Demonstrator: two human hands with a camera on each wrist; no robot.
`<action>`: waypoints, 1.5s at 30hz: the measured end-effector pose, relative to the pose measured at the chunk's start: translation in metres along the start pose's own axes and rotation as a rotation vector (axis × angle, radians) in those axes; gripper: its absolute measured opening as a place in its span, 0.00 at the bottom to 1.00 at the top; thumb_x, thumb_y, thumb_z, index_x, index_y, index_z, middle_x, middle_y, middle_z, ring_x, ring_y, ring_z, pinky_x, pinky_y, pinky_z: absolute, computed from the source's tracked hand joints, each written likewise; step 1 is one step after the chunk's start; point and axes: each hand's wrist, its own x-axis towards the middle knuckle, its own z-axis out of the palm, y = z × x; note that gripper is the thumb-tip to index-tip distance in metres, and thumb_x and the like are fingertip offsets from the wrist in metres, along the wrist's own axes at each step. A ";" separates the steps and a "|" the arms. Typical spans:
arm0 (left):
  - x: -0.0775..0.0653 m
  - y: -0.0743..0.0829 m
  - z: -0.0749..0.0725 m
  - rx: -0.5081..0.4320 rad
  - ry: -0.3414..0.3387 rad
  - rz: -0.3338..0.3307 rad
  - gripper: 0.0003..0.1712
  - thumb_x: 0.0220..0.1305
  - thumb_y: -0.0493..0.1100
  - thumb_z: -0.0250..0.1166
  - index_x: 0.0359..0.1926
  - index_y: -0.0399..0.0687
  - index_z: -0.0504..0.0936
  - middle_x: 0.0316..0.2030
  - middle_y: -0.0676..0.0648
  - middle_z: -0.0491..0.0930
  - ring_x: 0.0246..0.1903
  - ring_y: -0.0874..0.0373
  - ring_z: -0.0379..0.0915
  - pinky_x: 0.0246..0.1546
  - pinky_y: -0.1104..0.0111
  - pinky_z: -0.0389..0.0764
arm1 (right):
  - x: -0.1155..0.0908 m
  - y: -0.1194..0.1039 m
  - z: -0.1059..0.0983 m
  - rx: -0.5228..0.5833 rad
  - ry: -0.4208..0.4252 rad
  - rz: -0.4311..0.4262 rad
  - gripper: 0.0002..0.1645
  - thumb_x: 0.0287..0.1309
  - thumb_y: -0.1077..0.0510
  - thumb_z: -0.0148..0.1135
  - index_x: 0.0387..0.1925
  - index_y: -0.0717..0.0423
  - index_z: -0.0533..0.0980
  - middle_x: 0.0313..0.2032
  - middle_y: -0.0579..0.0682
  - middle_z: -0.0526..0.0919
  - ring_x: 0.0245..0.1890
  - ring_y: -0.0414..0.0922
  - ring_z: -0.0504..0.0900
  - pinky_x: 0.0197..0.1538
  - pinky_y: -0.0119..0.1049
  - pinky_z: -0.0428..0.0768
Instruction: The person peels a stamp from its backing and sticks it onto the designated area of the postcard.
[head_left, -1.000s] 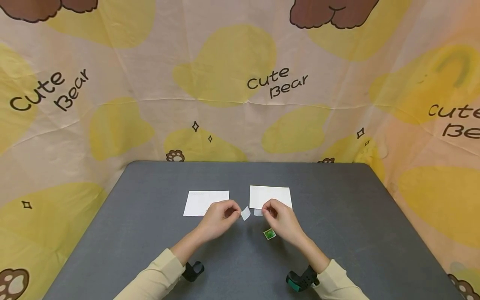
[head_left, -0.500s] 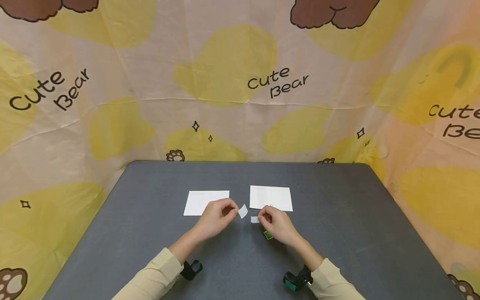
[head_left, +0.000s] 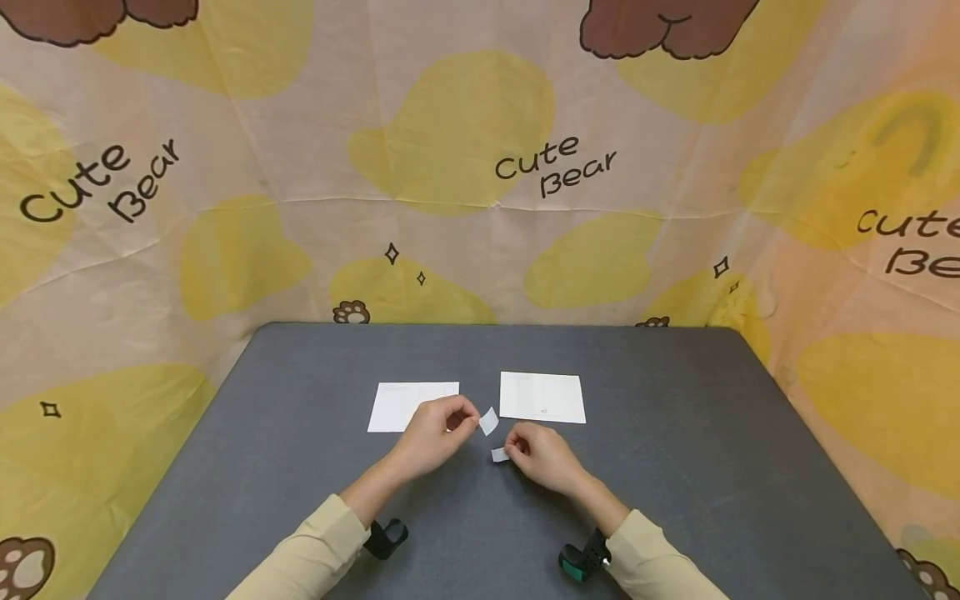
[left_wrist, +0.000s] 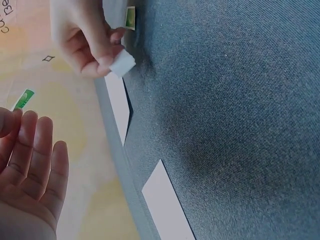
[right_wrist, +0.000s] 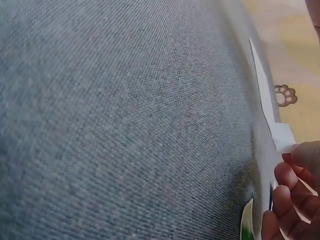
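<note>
My left hand (head_left: 437, 433) pinches a small green stamp (left_wrist: 23, 98) by its edge; the white back of it faces the head view. Close by on the right, thumb and forefinger of my right hand (head_left: 547, 458) pinch a small white piece of paper (head_left: 499, 455). That paper appears blank in both wrist views. Another green stamp (left_wrist: 130, 18) lies on the table near the right hand, hidden behind that hand in the head view. Beyond the hands lie two white cards, the left card (head_left: 397, 404) partly covered by the left hand and the right card (head_left: 540, 396) fully visible.
A dark grey table (head_left: 675, 417) spreads under both hands, its far edge meeting a patterned cloth backdrop (head_left: 450, 167). Each wrist wears a black strap, such as the left strap (head_left: 386, 540).
My right hand has moved toward me and to the left with the white piece of paper, now covering the loose stamp in the head view. The left hand stays nearly still.
</note>
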 end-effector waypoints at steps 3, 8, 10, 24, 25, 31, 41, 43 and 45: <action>0.000 0.000 0.001 0.003 0.004 0.000 0.04 0.58 0.36 0.61 0.28 0.48 0.81 0.24 0.58 0.77 0.23 0.68 0.70 0.27 0.74 0.74 | 0.001 -0.001 0.001 -0.016 -0.004 -0.002 0.08 0.51 0.61 0.62 0.21 0.48 0.74 0.17 0.36 0.69 0.18 0.31 0.64 0.22 0.25 0.65; 0.001 0.000 0.001 0.007 0.009 0.001 0.04 0.58 0.36 0.61 0.28 0.47 0.81 0.24 0.57 0.77 0.23 0.68 0.70 0.27 0.74 0.74 | 0.002 -0.001 0.004 -0.044 -0.002 -0.010 0.09 0.52 0.61 0.62 0.20 0.47 0.74 0.18 0.35 0.69 0.18 0.30 0.64 0.22 0.24 0.65; 0.001 -0.001 0.000 0.010 0.013 0.004 0.04 0.58 0.36 0.61 0.28 0.46 0.81 0.24 0.57 0.77 0.23 0.68 0.70 0.27 0.74 0.74 | 0.002 -0.001 0.005 -0.058 -0.002 -0.014 0.09 0.51 0.61 0.62 0.20 0.47 0.74 0.18 0.35 0.68 0.18 0.30 0.64 0.22 0.24 0.64; 0.002 -0.002 0.000 0.002 0.020 0.008 0.04 0.57 0.35 0.61 0.29 0.44 0.81 0.24 0.57 0.77 0.23 0.68 0.71 0.26 0.75 0.74 | 0.002 0.002 0.004 -0.112 -0.001 -0.020 0.06 0.51 0.61 0.63 0.23 0.48 0.75 0.19 0.36 0.69 0.19 0.32 0.65 0.23 0.25 0.65; 0.002 -0.003 0.000 0.003 0.021 0.008 0.04 0.57 0.35 0.61 0.28 0.45 0.81 0.24 0.57 0.77 0.23 0.67 0.71 0.26 0.75 0.74 | 0.002 0.002 0.003 -0.111 0.004 -0.019 0.06 0.51 0.61 0.63 0.23 0.48 0.75 0.19 0.36 0.68 0.19 0.31 0.65 0.23 0.25 0.65; 0.002 -0.004 0.001 0.014 0.025 0.009 0.04 0.57 0.36 0.61 0.28 0.44 0.81 0.23 0.57 0.77 0.23 0.67 0.70 0.26 0.75 0.74 | 0.004 0.003 -0.002 -0.047 0.026 -0.023 0.05 0.52 0.61 0.63 0.25 0.48 0.76 0.19 0.36 0.68 0.18 0.30 0.64 0.23 0.25 0.65; 0.002 -0.004 0.001 0.010 0.020 0.011 0.04 0.58 0.35 0.61 0.28 0.45 0.81 0.23 0.57 0.77 0.23 0.67 0.69 0.26 0.74 0.73 | 0.010 -0.005 -0.017 0.126 0.104 -0.062 0.03 0.54 0.63 0.62 0.32 0.57 0.78 0.20 0.39 0.72 0.18 0.31 0.65 0.23 0.25 0.67; 0.002 -0.004 0.002 0.009 0.015 0.007 0.04 0.58 0.35 0.61 0.28 0.46 0.81 0.23 0.57 0.77 0.23 0.67 0.69 0.26 0.74 0.73 | 0.011 -0.007 -0.019 0.148 0.125 -0.063 0.03 0.54 0.63 0.61 0.33 0.56 0.79 0.20 0.39 0.72 0.18 0.31 0.65 0.22 0.25 0.66; 0.002 -0.005 0.003 0.009 0.011 0.006 0.05 0.58 0.35 0.61 0.28 0.47 0.81 0.24 0.57 0.77 0.23 0.67 0.69 0.26 0.74 0.73 | 0.013 -0.009 -0.021 0.168 0.137 -0.062 0.04 0.55 0.64 0.60 0.33 0.55 0.79 0.20 0.40 0.72 0.17 0.31 0.64 0.21 0.25 0.66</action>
